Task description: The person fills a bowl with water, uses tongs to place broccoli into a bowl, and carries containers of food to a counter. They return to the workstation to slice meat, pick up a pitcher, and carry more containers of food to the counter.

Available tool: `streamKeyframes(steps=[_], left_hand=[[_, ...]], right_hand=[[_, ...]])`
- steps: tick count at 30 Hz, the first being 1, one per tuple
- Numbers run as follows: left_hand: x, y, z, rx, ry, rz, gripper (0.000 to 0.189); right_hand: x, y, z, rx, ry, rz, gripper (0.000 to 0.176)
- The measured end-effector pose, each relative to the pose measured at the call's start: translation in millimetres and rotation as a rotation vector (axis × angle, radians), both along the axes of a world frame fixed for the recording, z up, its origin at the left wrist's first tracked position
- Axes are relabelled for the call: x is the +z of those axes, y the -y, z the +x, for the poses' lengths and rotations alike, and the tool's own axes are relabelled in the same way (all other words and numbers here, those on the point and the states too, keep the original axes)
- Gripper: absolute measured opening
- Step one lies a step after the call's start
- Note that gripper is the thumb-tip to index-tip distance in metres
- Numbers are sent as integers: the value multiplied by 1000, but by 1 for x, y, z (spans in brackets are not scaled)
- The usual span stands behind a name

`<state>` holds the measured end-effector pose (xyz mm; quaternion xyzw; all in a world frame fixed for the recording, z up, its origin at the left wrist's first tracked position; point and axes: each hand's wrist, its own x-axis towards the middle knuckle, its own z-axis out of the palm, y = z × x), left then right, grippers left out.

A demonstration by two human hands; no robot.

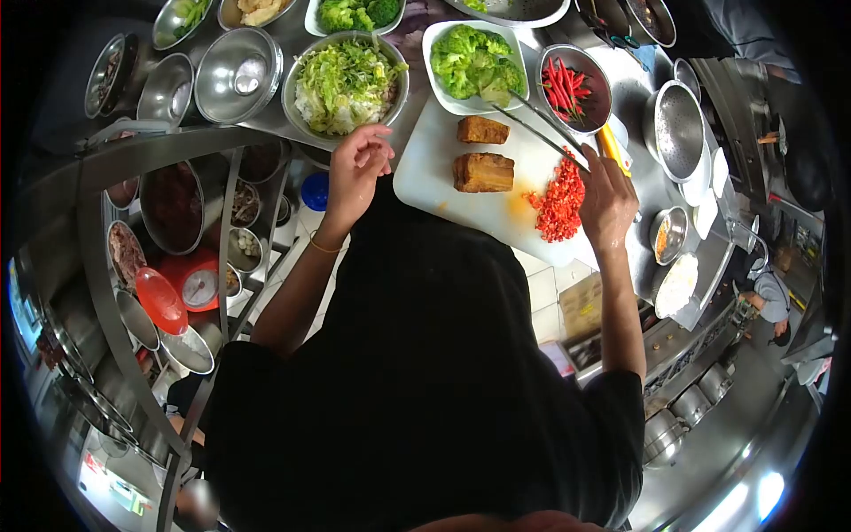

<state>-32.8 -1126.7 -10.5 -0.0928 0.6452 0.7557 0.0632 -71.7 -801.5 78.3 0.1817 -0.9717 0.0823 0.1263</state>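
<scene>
Bowls are crowding the far side of the tabletop point(638, 97). A steel bowl point(294, 97) is holding shredded cabbage, a white plate point(432, 40) is carrying broccoli florets, and a smaller steel bowl point(542, 66) is holding whole red chillies. Two empty steel bowls point(239, 75) are sitting further left. On the right a perforated steel pot point(675, 129) is standing empty, and nearer me a little bowl point(669, 235) has something orange in it.

I am working at the white cutting board point(425, 182), where two brown meat blocks point(484, 172) are lying apart from a pile of chopped chilli point(558, 199).

My right hand point(607, 199) is closing on the near ends of long chopsticks point(532, 129), just beside the chilli; their tips are reaching onto the broccoli plate. My left hand point(355, 164) is hanging half curled and empty, between the cabbage bowl's rim and the board's left corner.

Bare board is lying around the meat and along the near edge, which is running close to the tabletop's edge.
</scene>
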Motion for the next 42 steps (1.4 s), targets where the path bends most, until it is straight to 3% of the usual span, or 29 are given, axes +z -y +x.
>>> streamKeyframes(steps=[4,6,10,14,16,19,20,26,29,32,34,38,42], left_hand=[[2,-1,-3,-34,9,28,24],[4,0,-6,-28,15,20,23],[-1,7,-6,27,-12,30,21],[2,7,-6,9,31,16,21],[6,7,-9,13,45,24,21],[5,9,-7,23,4,30,21],[4,9,-7,32,-9,31,21],[4,3,-4,8,5,35,21],[1,0,-6,-32,11,35,21],[4,-3,-8,-65,2,31,22],[6,-2,-9,-64,-27,27,22],[-6,1,-6,-19,-68,37,21],[-5,-2,-3,-13,-6,43,20]], right_hand=[[7,18,-11,53,42,42,33],[11,20,-13,3,100,-63,33],[12,-8,-25,-293,551,-396,29],[10,-1,-49,-320,705,-298,30],[11,3,-48,-236,585,-275,31],[19,18,-34,42,50,46,27],[10,17,-31,123,14,101,31],[-3,21,-35,273,59,213,34],[9,29,-48,281,117,312,43],[23,26,-60,318,143,281,40],[52,24,-68,283,248,252,28],[82,11,-96,59,363,102,28],[63,20,-154,24,126,106,28]])
